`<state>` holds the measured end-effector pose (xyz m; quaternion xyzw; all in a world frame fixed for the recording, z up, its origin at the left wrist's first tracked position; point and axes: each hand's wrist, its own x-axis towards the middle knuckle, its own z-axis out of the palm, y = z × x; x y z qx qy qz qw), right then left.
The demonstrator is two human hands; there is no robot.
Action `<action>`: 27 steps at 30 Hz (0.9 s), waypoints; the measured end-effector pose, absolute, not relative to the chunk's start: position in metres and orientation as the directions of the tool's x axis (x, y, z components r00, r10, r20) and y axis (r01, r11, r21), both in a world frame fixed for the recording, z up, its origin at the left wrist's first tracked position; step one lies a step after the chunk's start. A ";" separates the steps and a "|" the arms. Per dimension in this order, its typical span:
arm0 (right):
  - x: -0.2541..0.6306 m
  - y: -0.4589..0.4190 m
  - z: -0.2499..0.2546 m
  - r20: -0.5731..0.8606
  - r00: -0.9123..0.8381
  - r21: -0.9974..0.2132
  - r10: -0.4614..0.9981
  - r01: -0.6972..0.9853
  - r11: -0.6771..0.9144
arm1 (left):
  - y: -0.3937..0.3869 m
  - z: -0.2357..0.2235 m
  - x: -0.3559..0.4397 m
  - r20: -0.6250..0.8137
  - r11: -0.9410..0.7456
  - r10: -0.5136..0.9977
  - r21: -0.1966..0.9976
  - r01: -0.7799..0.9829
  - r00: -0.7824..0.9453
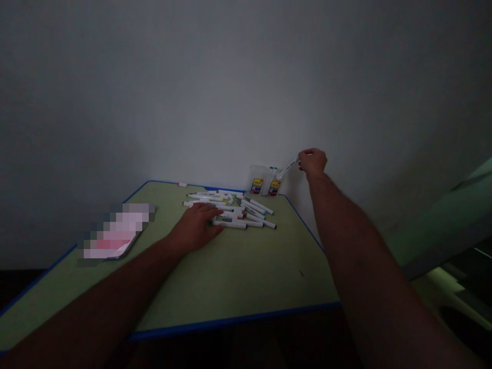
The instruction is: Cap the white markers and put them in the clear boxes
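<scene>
My right hand (313, 161) is closed on a white marker (289, 166), raised at the table's back right corner. The marker slants down to the left, its lower end at the mouth of a clear plastic case (274, 187) with a yellow and blue label. Whether its tip is inside the case, I cannot tell. A second clear case (257, 185) stands just left of it. My left hand (198, 225) rests palm down at the near left side of a loose pile of white markers (253, 208), fingers stretched over some of them. Those fingers partly hide the pile.
The green table (246, 277) has a blue edge and stands against a grey wall (230, 92). A blurred flat object, pink and white (119, 230), lies on the left side. One short white piece (182, 184) sits near the back edge.
</scene>
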<state>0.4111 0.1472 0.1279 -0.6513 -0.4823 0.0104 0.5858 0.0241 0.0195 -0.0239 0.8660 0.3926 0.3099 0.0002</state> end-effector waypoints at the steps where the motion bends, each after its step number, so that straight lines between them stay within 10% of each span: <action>1: 0.410 0.151 0.125 0.562 0.529 -0.748 0.636 0.653 0.118 | 0.019 -0.024 0.024 0.536 -0.692 0.678 0.233 0.683 0.504; 12: 0.400 0.178 0.099 0.515 0.419 -0.481 0.747 0.863 -0.153 | 0.013 -0.019 0.026 0.523 -0.691 0.682 0.232 0.685 0.512; 27: 0.381 0.185 0.098 0.437 0.245 -0.263 0.865 0.955 -0.137 | 0.011 -0.020 0.027 0.523 -0.699 0.676 0.235 0.675 0.518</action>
